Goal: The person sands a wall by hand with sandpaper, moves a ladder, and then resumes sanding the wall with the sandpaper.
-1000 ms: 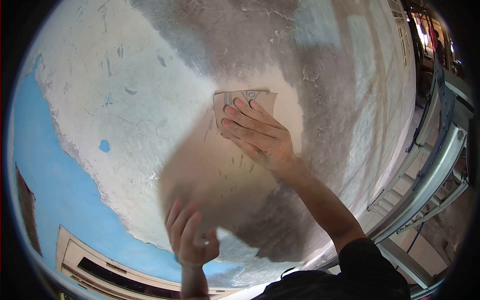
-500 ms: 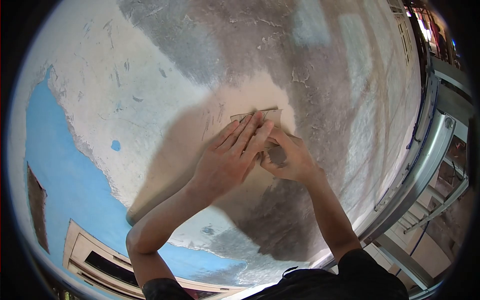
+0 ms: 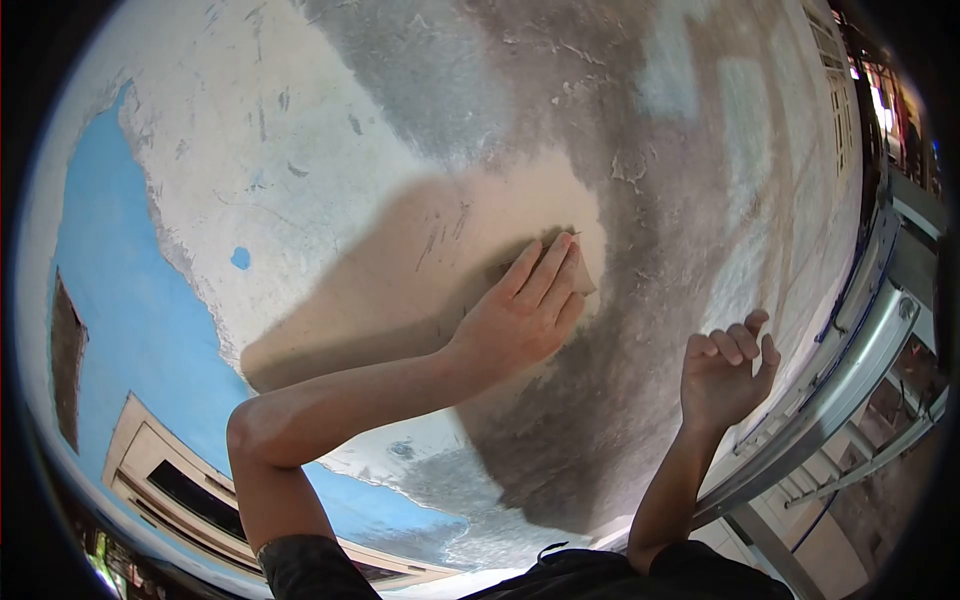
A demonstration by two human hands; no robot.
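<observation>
My left hand (image 3: 525, 315) lies with its fingers stretched over a small piece of sandpaper (image 3: 586, 278), pressing it flat against the wall. Only a brownish corner of the sheet shows past the fingertips; the rest is under the hand. Around it the wall surface (image 3: 300, 130) is whitish and smooth, with scratches, and meets a rough grey patch (image 3: 640, 210) on the right. My right hand (image 3: 725, 378) is off to the right, away from the sandpaper, its fingers loosely bent and the thumb apart, with nothing in it.
Blue paint (image 3: 120, 270) covers the wall at the left, with a ragged edge. A cream-coloured frame with a dark opening (image 3: 190, 490) is at the lower left. A metal ladder (image 3: 860, 365) stands close by on the right, near my right arm.
My right hand has let go of the sandpaper and moved away to the right. My left hand has shifted right, still on the sandpaper, and the view has moved slightly.
</observation>
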